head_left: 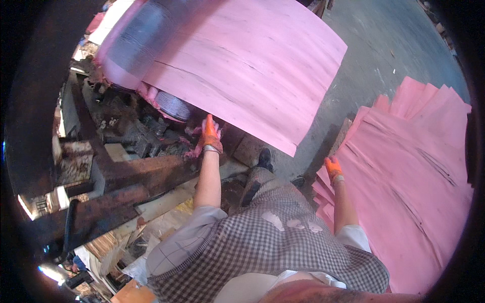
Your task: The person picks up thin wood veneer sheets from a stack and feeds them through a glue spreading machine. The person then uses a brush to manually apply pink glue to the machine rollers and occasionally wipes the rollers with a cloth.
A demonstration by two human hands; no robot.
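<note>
A large pink-coated wood veneer sheet [247, 65] extends from a wide roller [141, 43] at the upper left out over the floor. My left hand [210, 136], in an orange glove, is at the sheet's near edge, its fingers stretched toward it. The fingertips meet the edge in view; whether they press on it I cannot tell. My right hand [333, 168], in an orange glove too, is at the left edge of a fanned stack of pink veneer sheets [404, 171]. Its fingers point away from me, and nothing shows in them.
Below the roller is a dirty machine frame with a rusty beam [151, 169] on my left. Scraps and broken veneer pieces [108, 247] lie beyond it at the lower left. Grey concrete floor [374, 45] stretches behind the stack. My shoe [264, 158] stands below the sheet's near edge.
</note>
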